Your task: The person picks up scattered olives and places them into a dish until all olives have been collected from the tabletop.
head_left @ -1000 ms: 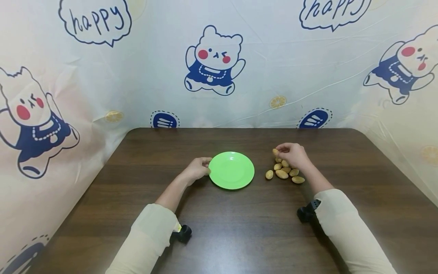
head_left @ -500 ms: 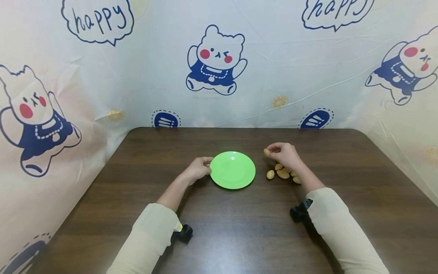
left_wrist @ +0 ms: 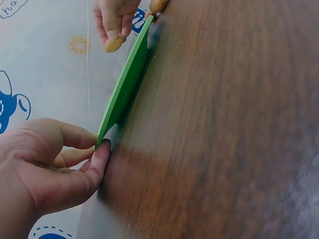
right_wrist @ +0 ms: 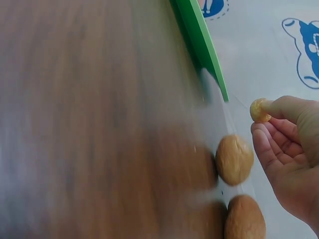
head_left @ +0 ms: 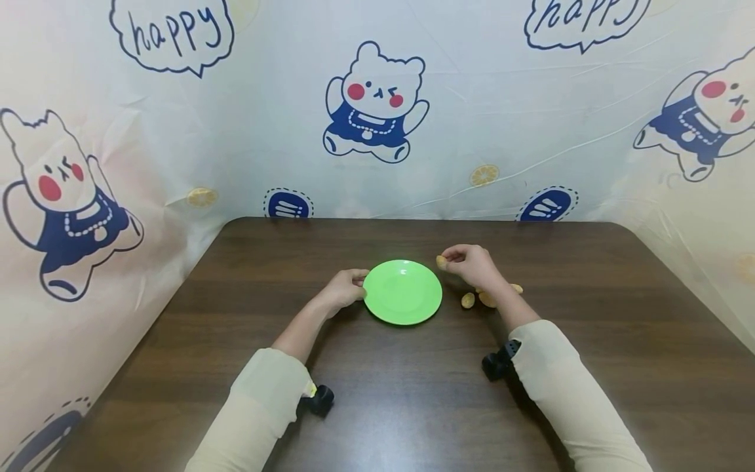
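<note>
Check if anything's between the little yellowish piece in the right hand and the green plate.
Nothing visible stands between them. The little yellowish piece is pinched by the right hand just off the right side of the green plate; the loose pieces lie farther right, and the left hand grips the plate's opposite edge.

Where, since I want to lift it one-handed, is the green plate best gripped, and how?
Probably by the rim, pinched from the left: the green plate is shallow, and the left wrist view shows its rim standing above the table, leaving room beneath. The left hand pinches there; loose yellow-brown pieces lie right.
</note>
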Demonstrator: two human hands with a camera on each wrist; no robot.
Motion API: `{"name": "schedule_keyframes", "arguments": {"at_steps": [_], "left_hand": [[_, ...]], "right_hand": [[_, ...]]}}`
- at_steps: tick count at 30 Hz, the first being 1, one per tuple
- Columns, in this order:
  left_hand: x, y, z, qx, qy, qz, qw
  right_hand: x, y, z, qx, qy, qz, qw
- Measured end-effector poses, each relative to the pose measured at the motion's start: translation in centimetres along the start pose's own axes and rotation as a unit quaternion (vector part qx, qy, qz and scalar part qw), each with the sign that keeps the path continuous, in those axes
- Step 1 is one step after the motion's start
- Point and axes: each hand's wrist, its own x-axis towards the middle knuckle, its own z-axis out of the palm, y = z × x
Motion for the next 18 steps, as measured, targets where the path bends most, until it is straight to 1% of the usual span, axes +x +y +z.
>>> {"name": "schedule_keyframes", "arguments": {"at_steps": [4, 8, 18], "left_hand": [[0.0, -0.1, 0.0, -0.003, 0.002, -0.005, 1.0000], [0.2, -0.2, -0.1, -0.001, 0.004, -0.001, 1.0000], [0.2, -0.3, -0.1, 0.002, 0.002, 0.002, 1.0000]], "right_hand": [[0.3, -0.6, 0.9, 0.006, -0.008, 0.002, 0.9999], [0.7, -1.3, 1.8, 0.011, -0.018, 0.000, 0.9998], [1.3, -2.4, 3.8, 0.049, -0.034, -0.009, 0.9982]]}}
